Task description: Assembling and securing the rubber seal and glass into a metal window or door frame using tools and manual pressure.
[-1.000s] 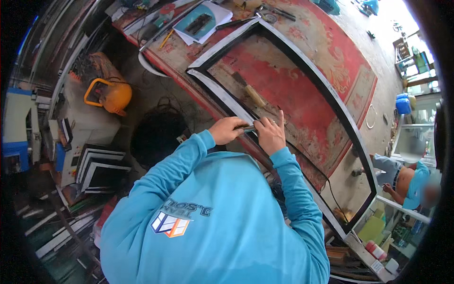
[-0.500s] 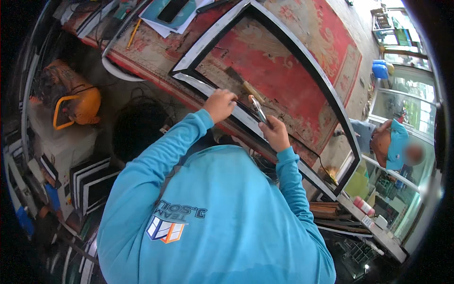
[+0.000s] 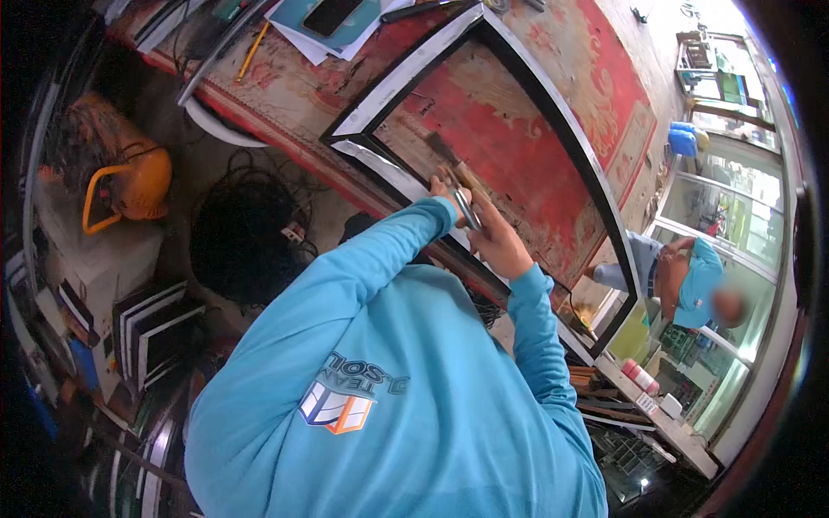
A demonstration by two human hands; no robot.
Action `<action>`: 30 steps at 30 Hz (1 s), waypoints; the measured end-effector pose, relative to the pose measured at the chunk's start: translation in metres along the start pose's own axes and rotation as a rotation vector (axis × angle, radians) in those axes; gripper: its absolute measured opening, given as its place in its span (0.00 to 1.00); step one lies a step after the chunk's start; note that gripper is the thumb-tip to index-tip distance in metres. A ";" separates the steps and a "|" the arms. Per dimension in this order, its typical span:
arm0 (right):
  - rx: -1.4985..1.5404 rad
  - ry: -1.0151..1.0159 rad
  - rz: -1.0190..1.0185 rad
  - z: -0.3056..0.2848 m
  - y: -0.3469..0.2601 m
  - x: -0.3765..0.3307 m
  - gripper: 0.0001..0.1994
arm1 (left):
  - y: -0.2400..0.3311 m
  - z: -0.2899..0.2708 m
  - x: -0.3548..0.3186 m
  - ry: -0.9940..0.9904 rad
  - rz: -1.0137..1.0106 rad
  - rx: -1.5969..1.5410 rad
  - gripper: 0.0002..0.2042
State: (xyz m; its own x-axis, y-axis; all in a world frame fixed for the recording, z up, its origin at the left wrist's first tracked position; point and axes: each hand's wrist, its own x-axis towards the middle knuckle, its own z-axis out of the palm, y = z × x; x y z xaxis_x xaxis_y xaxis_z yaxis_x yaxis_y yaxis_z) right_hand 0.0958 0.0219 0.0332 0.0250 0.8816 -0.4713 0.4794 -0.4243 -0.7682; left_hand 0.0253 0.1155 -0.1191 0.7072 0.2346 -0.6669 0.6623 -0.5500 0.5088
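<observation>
Both hands meet mid-frame: right hand [image 3: 499, 243] pinches a slim metal tool [image 3: 467, 210], its grip pressed together; left hand [image 3: 440, 188], grip unclear, rests on the black frame [image 3: 577, 129] lying on the red surface [image 3: 484, 112].

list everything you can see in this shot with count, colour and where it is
frame: 1, black with pale inner faces, flat on the worktable
worktable: 1, worn red top, upper middle
metal tool: 1, silvery, between the two hands at the frame's near rail
papers: a small stack, white and teal, top edge of the table
pencil: 1, yellow, table's left end
compressor: 1, orange, floor at left
cable coil: 1, black, floor beside the table
co-worker: 1, teal shirt, right
left hand: 1, on the frame's near rail
right hand: 1, gripping the metal tool
</observation>
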 end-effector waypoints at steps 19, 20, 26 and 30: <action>-0.800 -0.187 -0.050 0.025 -0.043 0.109 0.26 | -0.023 0.019 -0.007 0.157 0.206 -0.156 0.27; -0.817 -0.204 -0.021 0.025 -0.041 0.109 0.26 | -0.022 0.020 -0.007 0.158 0.210 -0.161 0.27; -0.845 -0.221 0.002 0.030 -0.038 0.110 0.26 | -0.020 0.021 -0.007 0.161 0.224 -0.173 0.27; -0.888 -0.253 0.053 0.040 -0.045 0.123 0.29 | -0.020 0.022 -0.008 0.166 0.227 -0.177 0.27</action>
State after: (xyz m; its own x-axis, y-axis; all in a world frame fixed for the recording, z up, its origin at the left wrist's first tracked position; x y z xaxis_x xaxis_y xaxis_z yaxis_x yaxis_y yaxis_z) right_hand 0.0423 0.1417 -0.0077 -0.0767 0.7497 -0.6573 0.9823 -0.0562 -0.1786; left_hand 0.0015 0.1071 -0.1358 0.8629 0.2570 -0.4352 0.5053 -0.4586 0.7310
